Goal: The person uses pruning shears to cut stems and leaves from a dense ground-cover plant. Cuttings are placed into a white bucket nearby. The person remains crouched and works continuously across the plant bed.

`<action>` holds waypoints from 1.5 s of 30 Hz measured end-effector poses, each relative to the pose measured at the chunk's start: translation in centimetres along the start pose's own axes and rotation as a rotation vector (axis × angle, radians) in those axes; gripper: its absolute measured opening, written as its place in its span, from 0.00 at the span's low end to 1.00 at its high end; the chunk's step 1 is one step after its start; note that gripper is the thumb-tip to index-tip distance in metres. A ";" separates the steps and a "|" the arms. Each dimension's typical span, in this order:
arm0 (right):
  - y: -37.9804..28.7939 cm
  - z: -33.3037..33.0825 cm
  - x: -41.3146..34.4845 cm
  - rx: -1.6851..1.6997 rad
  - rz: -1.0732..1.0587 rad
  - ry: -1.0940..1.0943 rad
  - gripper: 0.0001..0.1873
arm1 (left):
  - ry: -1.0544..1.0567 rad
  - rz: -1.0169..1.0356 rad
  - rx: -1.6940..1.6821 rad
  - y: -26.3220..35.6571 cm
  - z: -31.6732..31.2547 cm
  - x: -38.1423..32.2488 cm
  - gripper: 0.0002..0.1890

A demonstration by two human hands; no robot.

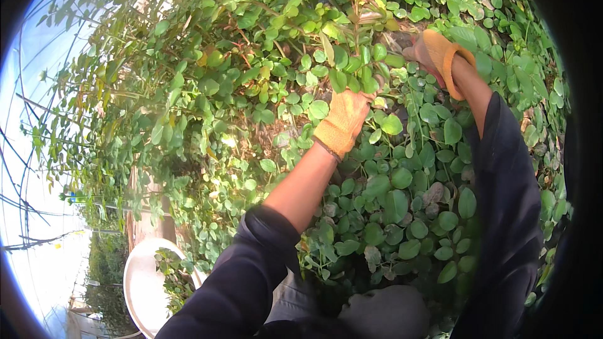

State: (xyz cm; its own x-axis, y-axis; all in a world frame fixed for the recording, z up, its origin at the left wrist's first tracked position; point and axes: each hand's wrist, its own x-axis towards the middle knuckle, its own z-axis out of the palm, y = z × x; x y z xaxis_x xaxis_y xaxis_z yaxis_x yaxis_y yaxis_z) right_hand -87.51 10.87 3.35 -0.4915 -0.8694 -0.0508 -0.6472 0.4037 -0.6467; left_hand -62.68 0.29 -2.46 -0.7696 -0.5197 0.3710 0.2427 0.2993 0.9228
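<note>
My left hand point(346, 120), in an orange knit glove, is closed around a leafy stem point(356, 33) of what looks like a rose bush. Leaves cover part of its fingers. Further right and a little higher, my right hand point(431, 54) wears a matching glove with a loose, turned-out cuff. Its fingers reach down among the stems, and a reddish edge shows beneath the palm. Whether that belongs to the glove or to a held tool, I cannot tell. Dense green foliage point(395, 207) surrounds both hands, with a few dry, greyish leaves in it.
At the lower left stands a white round container point(143, 273) with cut-looking leafy stems point(174, 278) in or against it. Tall shoots point(141, 56) rise at the left. Beyond are bright plastic sheeting, thin wires and another row of plants point(108, 263).
</note>
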 end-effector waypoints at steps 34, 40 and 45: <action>0.3 2.8 -7.8 0.238 -0.272 0.231 0.16 | 1.287 -0.027 1.007 61.8 -26.5 -56.2 0.13; 3.7 3.5 -3.7 0.477 -0.055 0.036 0.22 | 1.013 -1.102 2.048 67.3 -33.0 -73.9 0.13; 3.9 3.9 -3.1 0.397 -0.152 0.104 0.21 | 0.731 -1.755 1.488 49.2 -33.1 -79.1 0.22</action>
State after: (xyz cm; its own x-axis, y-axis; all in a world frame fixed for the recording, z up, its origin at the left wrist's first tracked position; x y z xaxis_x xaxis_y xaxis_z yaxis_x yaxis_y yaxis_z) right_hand -86.19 14.03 -1.98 -0.4772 -0.8689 0.1316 -0.4523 0.1145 -0.8845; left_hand 29.64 29.64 17.04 0.6071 -0.7912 -0.0732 -0.7801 -0.5760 -0.2441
